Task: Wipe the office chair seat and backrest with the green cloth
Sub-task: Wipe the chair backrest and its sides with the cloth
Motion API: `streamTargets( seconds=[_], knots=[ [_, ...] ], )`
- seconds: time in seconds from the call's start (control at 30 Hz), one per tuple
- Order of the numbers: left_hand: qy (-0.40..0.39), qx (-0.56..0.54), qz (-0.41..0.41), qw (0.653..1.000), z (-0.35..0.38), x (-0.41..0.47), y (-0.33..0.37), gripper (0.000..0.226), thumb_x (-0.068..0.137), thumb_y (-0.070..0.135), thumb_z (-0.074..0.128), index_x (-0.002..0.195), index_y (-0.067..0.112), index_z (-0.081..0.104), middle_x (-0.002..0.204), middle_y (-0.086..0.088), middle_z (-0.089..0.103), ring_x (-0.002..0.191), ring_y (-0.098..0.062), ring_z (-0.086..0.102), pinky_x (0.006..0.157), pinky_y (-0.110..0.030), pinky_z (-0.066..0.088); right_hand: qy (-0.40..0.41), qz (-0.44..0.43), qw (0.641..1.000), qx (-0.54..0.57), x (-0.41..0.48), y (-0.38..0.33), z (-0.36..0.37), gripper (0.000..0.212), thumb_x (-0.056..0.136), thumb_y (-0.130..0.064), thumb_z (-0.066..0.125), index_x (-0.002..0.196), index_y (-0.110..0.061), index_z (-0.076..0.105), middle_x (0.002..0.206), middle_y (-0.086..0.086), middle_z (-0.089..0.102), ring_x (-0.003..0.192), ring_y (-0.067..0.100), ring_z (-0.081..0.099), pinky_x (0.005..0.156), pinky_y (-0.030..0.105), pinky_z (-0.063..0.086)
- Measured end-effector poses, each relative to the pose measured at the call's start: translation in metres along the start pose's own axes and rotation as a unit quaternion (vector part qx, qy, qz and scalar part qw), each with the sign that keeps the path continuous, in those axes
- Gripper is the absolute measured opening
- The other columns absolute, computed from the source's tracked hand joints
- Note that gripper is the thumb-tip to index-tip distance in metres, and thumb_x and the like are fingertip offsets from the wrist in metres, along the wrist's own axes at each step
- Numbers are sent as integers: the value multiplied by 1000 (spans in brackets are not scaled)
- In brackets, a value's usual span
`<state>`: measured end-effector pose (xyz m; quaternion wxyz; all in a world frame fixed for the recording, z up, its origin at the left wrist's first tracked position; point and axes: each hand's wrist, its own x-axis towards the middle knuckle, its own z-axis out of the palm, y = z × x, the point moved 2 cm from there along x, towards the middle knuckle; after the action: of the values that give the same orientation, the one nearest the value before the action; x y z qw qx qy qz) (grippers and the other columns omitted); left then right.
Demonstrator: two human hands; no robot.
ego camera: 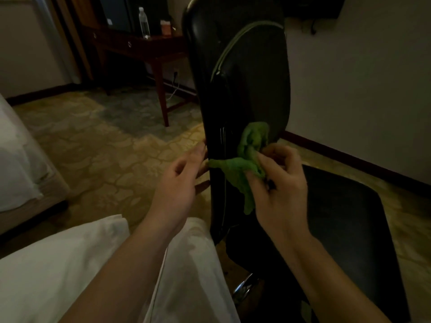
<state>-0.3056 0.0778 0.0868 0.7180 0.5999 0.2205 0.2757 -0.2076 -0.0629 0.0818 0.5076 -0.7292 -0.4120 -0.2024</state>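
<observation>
The black office chair stands in front of me, its tall glossy backrest [242,73] upright in the middle of the view and its dark seat [345,220] low on the right. A crumpled green cloth [247,159] lies against the lower backrest, one corner stretched toward the left edge. My right hand [279,185] grips the cloth with curled fingers. My left hand [182,178] is just left of the backrest's edge with fingers relaxed and spread; its fingertips reach the cloth's corner, and I cannot tell whether they touch it.
A dark wooden desk [144,47] with a water bottle [144,23] stands at the back left. A white bed [16,164] fills the left edge. White fabric [93,264] covers my lap. A wall [361,89] runs along the right; patterned carpet [105,141] lies between.
</observation>
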Motion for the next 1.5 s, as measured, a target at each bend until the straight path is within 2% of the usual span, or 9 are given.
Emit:
streamTargets(
  seconds=[0.13,0.27,0.7,0.8,0.9,1.13,1.3,1.4,1.5],
  knots=[
    [-13,13,29,999,5,2,25,27,81,61,52,91,53,76,117,20,72,109,-4,68,96,-42,55,-22,-22,999,-42,3,-2,14,28,94,-24,62,121,-18,68,130,8,47,118,22,48,89,40,52],
    [-20,19,38,999,6,7,35,39,83,61,50,110,44,71,113,17,74,107,-6,70,87,-36,56,-32,-38,994,-102,3,0,18,35,91,-27,62,126,-21,65,139,12,42,126,30,43,91,50,50],
    [-5,12,14,1000,4,18,40,58,75,54,65,126,25,69,108,8,76,102,-13,72,83,-37,60,-62,-37,989,-130,11,-16,18,46,94,-30,34,132,-23,59,144,18,35,127,35,43,94,50,51],
    [-12,19,8,1000,4,19,40,55,79,53,64,126,25,68,109,9,76,102,-11,72,84,-37,59,-57,-36,991,-116,12,-18,19,48,94,-29,31,130,-18,62,144,19,35,126,33,45,100,39,50],
    [-19,24,5,1000,4,15,38,44,90,48,59,126,25,68,112,10,75,104,-10,72,91,-40,58,-68,-29,991,-110,11,-18,21,45,94,-24,37,131,-16,62,145,20,35,126,33,44,100,29,43],
    [-9,-43,-21,999,3,3,39,34,83,54,58,101,32,76,112,5,76,107,-16,71,97,-47,54,-124,-21,979,-159,-2,-4,24,48,85,3,63,128,-19,64,141,21,38,123,36,45,95,39,53],
    [-4,-32,0,999,7,2,41,40,83,43,66,119,26,71,109,6,77,103,-14,73,91,-44,58,-126,-29,978,-166,-8,-5,17,48,84,3,66,128,-18,64,131,19,45,114,32,50,83,34,57],
    [-14,-10,9,1000,6,7,39,31,90,33,67,120,29,70,105,9,77,98,-9,73,79,-34,59,-100,-37,983,-147,1,-15,8,48,88,-1,62,133,-18,61,133,16,42,118,28,47,88,23,43],
    [-12,-12,1,1000,6,10,39,26,93,30,66,119,27,71,104,7,78,97,-10,74,78,-34,60,-100,-45,983,-148,19,-23,7,50,90,-2,58,138,-19,56,134,14,39,118,28,45,88,27,46]
  ],
)
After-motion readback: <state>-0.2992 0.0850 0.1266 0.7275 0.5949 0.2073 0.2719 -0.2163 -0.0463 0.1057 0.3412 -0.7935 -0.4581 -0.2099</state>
